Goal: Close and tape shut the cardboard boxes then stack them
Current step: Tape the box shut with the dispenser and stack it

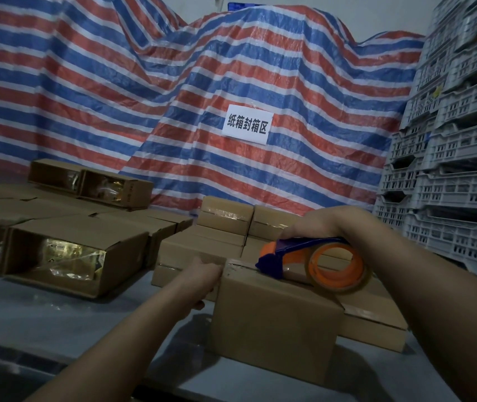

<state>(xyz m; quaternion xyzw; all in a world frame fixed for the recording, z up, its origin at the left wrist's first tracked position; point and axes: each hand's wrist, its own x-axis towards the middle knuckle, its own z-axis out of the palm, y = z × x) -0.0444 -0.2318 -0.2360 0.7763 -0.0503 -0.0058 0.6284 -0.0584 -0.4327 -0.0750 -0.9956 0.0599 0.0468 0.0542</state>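
Box [275, 311] on table [57, 320], front centre, flaps down. Left hand [202, 274] gripping its left top edge; right hand [321, 224] wrapped round dispenser [312, 259], resting on top seam. Best: steady the box, press the blade end down, pull straight along seam.

The head camera looks forward and down, close over the table [57, 309], facing the striped tarp [173, 97].

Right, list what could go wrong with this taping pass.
The left hand grips the box only at its far left corner, so the tape dispenser in the right hand might drag it sideways and skew the strip. The dispenser's blade end sits near the left fingers; it could nick them.
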